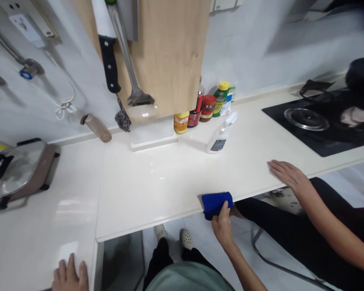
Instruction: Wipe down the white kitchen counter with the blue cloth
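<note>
Pinched in my right hand [223, 226] is a folded blue cloth [216, 203], which lies over the front edge of the white counter [145, 190]. Part of the cloth rests on the top and part hangs over the edge. My left hand [70, 275] lies flat on the counter at the lower left, fingers spread, with nothing in it. A white spray bottle [217, 139] stands upright on the counter, beyond the cloth.
A co-worker's hand [288, 174] rests on the counter at the right, near a black cooktop [324, 125]. Jars, including a red-lidded jar [208, 108], line the wall. A lidded electric pan [18, 169] sits far left. A knife [108, 64] and ladle [130, 76] hang beside a wooden board [176, 56].
</note>
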A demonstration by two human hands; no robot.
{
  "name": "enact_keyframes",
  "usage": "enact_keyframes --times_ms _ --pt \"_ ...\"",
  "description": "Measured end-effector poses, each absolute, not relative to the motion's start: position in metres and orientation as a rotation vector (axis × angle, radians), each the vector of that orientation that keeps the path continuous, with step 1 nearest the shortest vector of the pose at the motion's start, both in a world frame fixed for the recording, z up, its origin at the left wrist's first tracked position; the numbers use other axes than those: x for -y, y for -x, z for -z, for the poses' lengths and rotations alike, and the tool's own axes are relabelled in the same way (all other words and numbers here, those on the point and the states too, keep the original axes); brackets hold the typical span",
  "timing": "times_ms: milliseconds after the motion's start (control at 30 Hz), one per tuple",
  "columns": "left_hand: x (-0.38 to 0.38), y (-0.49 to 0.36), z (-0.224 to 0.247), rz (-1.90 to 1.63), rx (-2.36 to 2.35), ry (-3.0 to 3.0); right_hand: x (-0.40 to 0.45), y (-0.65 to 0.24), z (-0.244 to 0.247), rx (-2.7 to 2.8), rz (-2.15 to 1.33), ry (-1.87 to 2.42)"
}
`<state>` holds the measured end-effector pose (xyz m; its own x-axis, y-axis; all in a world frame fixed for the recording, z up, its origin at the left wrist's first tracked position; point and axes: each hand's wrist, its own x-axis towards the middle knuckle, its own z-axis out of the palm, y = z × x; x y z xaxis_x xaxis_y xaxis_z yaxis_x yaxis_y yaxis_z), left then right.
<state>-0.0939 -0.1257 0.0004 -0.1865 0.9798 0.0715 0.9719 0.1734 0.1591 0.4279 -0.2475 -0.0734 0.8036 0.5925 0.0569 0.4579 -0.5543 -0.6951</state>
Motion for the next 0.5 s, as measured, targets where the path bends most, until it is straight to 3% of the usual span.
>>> enact_keyframes --times_ms 133,267,367,500 --pt "0.122 0.094 -0.002 -0.284 -2.363 -2.004 0.258 -0.455 0.059 1.083 -0.164 2.574" --pt "0.124 0.098 0.003 -0.298 -2.375 -1.991 0.259 -0.482 0.030 1.542 0.134 2.706" --pt "0.125 0.099 0.007 -0.328 -2.387 -1.982 0.259 -0.500 0.019 1.873 0.344 2.435" --pt "0.128 0.100 0.011 -0.367 -2.406 -1.981 0.257 -0.525 0.029 2.280 0.349 1.841"
